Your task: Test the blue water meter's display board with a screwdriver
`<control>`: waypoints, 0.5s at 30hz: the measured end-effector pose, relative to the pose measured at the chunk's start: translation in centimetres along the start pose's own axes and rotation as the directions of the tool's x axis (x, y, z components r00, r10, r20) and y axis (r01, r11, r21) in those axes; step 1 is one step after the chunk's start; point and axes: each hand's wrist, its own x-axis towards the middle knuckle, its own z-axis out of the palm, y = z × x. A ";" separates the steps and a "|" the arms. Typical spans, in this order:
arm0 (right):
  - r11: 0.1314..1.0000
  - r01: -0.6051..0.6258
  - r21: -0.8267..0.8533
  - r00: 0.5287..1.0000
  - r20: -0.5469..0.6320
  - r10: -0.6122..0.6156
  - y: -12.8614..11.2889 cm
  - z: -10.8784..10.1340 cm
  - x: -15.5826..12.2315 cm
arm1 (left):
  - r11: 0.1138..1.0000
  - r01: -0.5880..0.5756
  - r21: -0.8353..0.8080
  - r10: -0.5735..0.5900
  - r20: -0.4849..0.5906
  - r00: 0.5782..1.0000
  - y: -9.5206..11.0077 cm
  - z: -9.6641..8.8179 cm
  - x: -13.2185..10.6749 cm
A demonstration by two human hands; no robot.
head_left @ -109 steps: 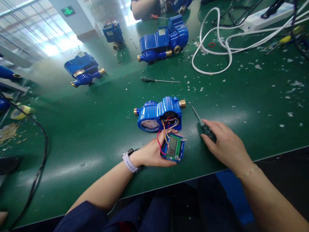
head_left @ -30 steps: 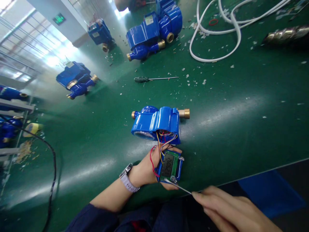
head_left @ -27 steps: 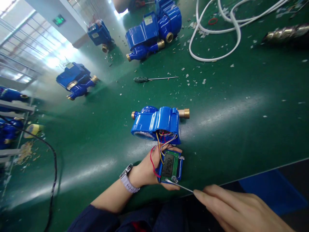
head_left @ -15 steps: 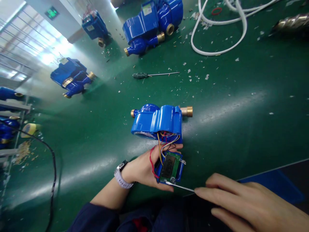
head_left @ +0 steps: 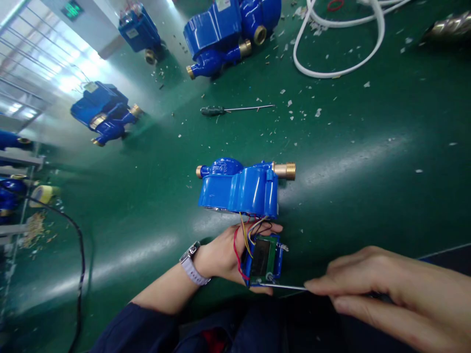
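My left hand (head_left: 224, 255), a watch (head_left: 191, 264) on its wrist, is closed around a blue-framed circuit board (head_left: 271, 257) with a dark display (head_left: 260, 257). Red, yellow, white and black wires (head_left: 243, 240) run from the board into a blue water meter (head_left: 239, 189) with brass threaded ends, lying just beyond the hand. Between the fingers of my right hand (head_left: 382, 284) is a slim screwdriver (head_left: 289, 287); only its metal shaft shows, the handle hidden in the grip. Its tip touches the near edge of the board's frame.
Another screwdriver (head_left: 213, 111) lies on the green bench (head_left: 331, 196). Several blue meters (head_left: 213, 34) stand farther back and to the left. A white cord (head_left: 340, 73) loops at the back right, near a metal drill-like part (head_left: 449, 29). Tape (head_left: 44, 195) and a black cable (head_left: 79, 245) are at left.
The board has shifted slightly right and toward me in my left hand. My right hand has closed more tightly round the screwdriver, and its shaft lies flatter. The meter has tilted a little.
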 end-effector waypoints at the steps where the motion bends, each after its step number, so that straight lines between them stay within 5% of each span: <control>1: 1.000 -0.011 0.017 1.000 0.011 0.011 0.1 0.0 0.0 | 1.000 -0.003 -0.001 0.003 0.004 1.000 0.0 0.1 0.0; 6: 1.000 -0.012 -0.024 0.998 0.064 0.014 -0.6 -0.5 0.8 | 1.000 0.014 -0.019 -0.014 0.019 1.000 0.0 0.2 0.2; 11: 0.964 0.165 -0.209 0.976 0.178 -0.129 -2.0 -0.2 1.9 | 0.986 0.138 -0.091 -0.137 0.020 0.990 0.1 0.2 0.2; 15: 0.869 0.288 -0.402 0.950 0.003 -0.313 -1.5 2.0 0.5 | 0.981 0.148 -0.122 -0.146 0.022 0.989 0.3 0.2 0.2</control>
